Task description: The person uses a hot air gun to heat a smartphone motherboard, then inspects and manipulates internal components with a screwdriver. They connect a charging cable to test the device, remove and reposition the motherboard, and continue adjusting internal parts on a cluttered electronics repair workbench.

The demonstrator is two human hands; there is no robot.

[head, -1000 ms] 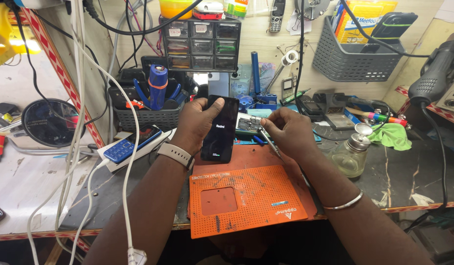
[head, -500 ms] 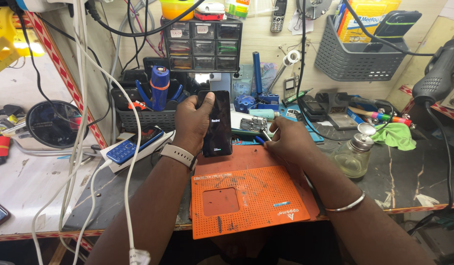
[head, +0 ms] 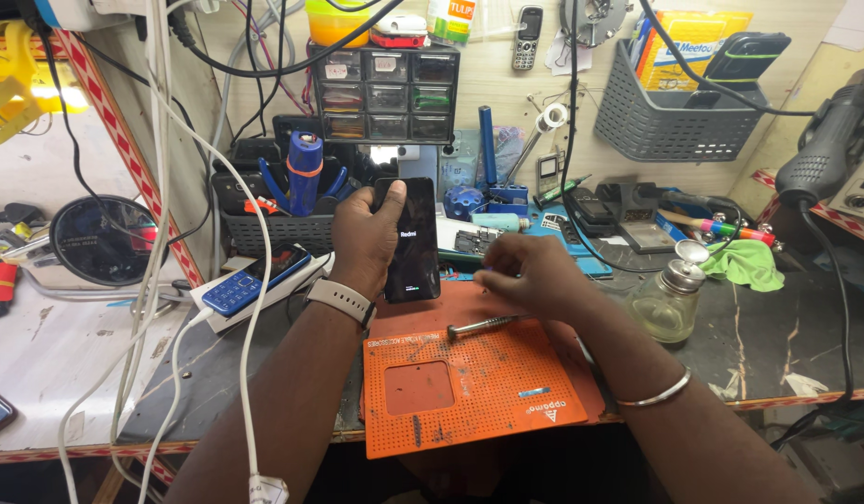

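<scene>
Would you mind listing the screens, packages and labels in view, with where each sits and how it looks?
Smartphone: upright in the left hand, black screen, small pale mark.
Blue keypad phone: flat on a white power strip, left.
Grey handset: hung on the back wall.
Yellow box: in the grey wall basket.
Green-labelled bottle: on the drawer cabinet.
</scene>
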